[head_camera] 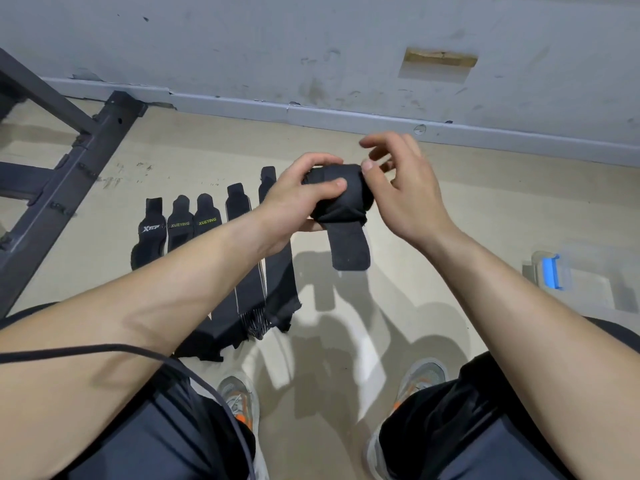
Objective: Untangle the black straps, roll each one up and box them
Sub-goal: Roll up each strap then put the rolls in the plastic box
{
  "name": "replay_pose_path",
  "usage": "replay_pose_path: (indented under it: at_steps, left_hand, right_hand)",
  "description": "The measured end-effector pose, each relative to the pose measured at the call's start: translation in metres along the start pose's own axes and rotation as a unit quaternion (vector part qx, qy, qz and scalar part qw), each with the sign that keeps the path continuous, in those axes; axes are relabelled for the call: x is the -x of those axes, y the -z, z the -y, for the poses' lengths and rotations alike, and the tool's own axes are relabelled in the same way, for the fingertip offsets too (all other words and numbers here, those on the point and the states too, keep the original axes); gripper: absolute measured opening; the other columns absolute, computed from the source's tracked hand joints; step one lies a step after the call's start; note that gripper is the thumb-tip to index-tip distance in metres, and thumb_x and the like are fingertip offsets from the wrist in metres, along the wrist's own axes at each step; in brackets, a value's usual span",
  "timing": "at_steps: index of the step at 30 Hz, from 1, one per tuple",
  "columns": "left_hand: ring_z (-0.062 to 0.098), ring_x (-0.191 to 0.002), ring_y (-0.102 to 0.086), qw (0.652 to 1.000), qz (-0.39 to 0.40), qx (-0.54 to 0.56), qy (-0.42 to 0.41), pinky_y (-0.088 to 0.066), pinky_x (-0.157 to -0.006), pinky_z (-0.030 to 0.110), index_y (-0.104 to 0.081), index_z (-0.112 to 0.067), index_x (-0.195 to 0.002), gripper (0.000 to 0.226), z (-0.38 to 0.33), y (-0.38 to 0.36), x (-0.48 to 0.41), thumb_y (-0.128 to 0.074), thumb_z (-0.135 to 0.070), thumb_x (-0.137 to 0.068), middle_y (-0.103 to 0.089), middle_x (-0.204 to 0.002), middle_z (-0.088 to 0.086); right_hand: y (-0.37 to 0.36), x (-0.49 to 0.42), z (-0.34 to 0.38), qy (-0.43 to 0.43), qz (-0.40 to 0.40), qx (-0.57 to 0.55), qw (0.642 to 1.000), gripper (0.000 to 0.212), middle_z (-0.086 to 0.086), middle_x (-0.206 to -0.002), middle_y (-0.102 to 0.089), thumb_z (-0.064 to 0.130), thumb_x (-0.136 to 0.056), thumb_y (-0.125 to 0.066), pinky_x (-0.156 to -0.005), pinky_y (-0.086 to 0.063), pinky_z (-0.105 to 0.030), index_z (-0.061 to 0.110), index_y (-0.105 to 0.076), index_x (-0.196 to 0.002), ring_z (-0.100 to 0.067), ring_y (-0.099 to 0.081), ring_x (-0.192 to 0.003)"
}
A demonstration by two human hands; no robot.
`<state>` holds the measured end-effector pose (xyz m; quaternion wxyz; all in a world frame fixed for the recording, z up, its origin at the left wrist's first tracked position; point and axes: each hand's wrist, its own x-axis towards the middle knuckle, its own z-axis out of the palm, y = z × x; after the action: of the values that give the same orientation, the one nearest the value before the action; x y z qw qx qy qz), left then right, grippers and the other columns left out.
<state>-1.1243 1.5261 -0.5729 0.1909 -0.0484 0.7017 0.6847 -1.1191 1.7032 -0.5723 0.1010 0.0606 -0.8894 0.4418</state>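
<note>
A dark metal frame [69,161] is standing on the beige floor [450,220] beside the scuffed grey wall [277,46], while a black cable [86,350] is trailing near grey-and-orange shoes [423,377].

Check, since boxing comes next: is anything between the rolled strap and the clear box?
Nothing on the floor between the rolled strap and clear box; only the right hand is beside the roll there.

We gripped the rolled strap [341,199] in our left hand [304,192], thumb across its front, and its loose tail [349,247] hung below. Our right hand [405,188] touched the roll's edge with the thumb only, the fingers spread loose above. Several flat straps [180,226] lay side by side on the floor [450,220]. Far right sat what seemed a clear box [581,282] with a blue latch, though it was blurred.
</note>
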Motion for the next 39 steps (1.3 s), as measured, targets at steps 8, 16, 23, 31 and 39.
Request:
replay_pose_path:
  at_steps: [8, 16, 23, 31, 39]
  left_hand:
    - [0.014, -0.071, -0.072, 0.978, -0.097, 0.159, 0.097, -0.056, -0.053, 0.028, -0.061, -0.032, -0.12, 0.022, -0.012, 0.021, -0.009, -0.061, -0.027, -0.099, -0.069, -0.1, -0.004]
    - [0.03, -0.097, -0.074, 0.987, -0.066, 0.122, 0.086, -0.062, -0.079, 0.043, -0.06, -0.027, -0.129, 0.034, -0.001, 0.012, -0.007, -0.068, -0.022, -0.097, -0.068, -0.125, 0.008]
    - [0.033, -0.104, -0.073, 0.991, -0.006, 0.091, 0.1, -0.062, -0.08, 0.041, -0.062, -0.03, -0.126, 0.034, 0.004, 0.001, -0.001, -0.07, -0.018, -0.096, -0.069, -0.12, 0.014]
    - [0.031, -0.111, -0.071, 0.991, 0.014, 0.107, 0.079, -0.061, -0.089, 0.043, -0.062, -0.03, -0.128, 0.037, 0.0, -0.006, 0.003, -0.065, -0.012, -0.096, -0.07, -0.117, 0.004]
    - [0.018, -0.102, -0.073, 0.995, 0.004, 0.08, 0.051, -0.061, -0.086, 0.037, -0.063, -0.026, -0.126, 0.04, -0.005, -0.01, 0.009, -0.061, -0.052, -0.096, -0.072, -0.108, -0.008]
  right_hand:
    - [0.009, 0.021, 0.007, 0.125, 0.254, 0.094, 0.954, 0.063, 0.008, -0.135, -0.042, 0.034, -0.073, -0.064, -0.102, -0.037, -0.027, 0.033, -0.053, -0.135, -0.017, -0.038, -0.123]
    - [-0.001, 0.009, 0.003, 0.226, 0.054, 0.144, 0.962, 0.01, 0.001, -0.09, -0.063, 0.016, -0.089, -0.068, -0.073, -0.043, -0.034, 0.018, -0.075, -0.095, -0.028, -0.056, -0.084]
    - [0.0, 0.007, -0.002, 0.185, 0.063, 0.11, 0.974, 0.011, -0.002, -0.083, -0.057, 0.018, -0.091, -0.069, -0.07, -0.044, -0.033, 0.018, -0.077, -0.098, -0.023, -0.056, -0.077]
    - [-0.006, 0.005, -0.004, 0.092, 0.016, 0.0, 0.996, 0.002, -0.002, -0.087, -0.057, 0.013, -0.089, -0.069, -0.072, -0.037, -0.012, 0.015, -0.069, -0.089, 0.003, -0.05, -0.078]
    - [-0.01, 0.006, -0.001, 0.039, -0.026, -0.02, 0.999, 0.016, 0.0, -0.088, -0.054, 0.014, -0.088, -0.069, -0.071, -0.034, -0.008, 0.021, -0.056, -0.083, 0.004, -0.049, -0.077]
